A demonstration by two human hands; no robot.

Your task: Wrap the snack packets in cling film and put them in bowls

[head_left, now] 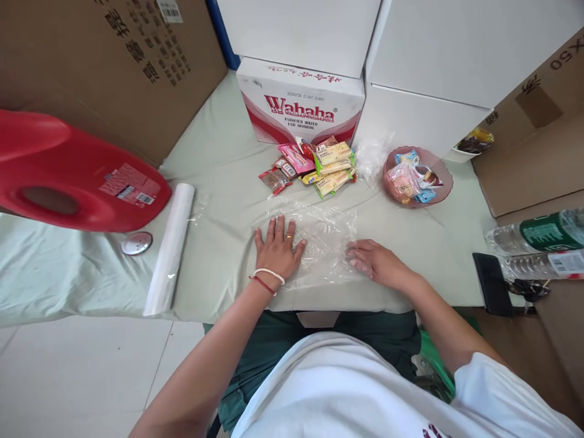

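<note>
A clear, crinkled plastic bag (319, 240) lies flat on the cloth-covered table in front of me. My left hand (276, 249) is spread palm down over its left side, fingers apart, with a ring and two wrist bands showing. At the bag's right edge, my right hand (376, 261) has its fingers bent together on the thin film, which partly covers the fingertips. Just beyond the bag is a pile of wrapped snacks (335, 161) in yellow, pink and brown packets. A pink glass bowl (444, 185) holding more packets stands to the right of the pile.
Crumpled clear plastic (371, 158) lies between pile and bowl. A white roll of bags (171, 249), a round metal lid (137, 243) and a big red jug (86, 176) are at left. A Wahaba-style water carton (301, 103) stands behind. Bottles (541, 234) and a black phone (493, 283) lie right.
</note>
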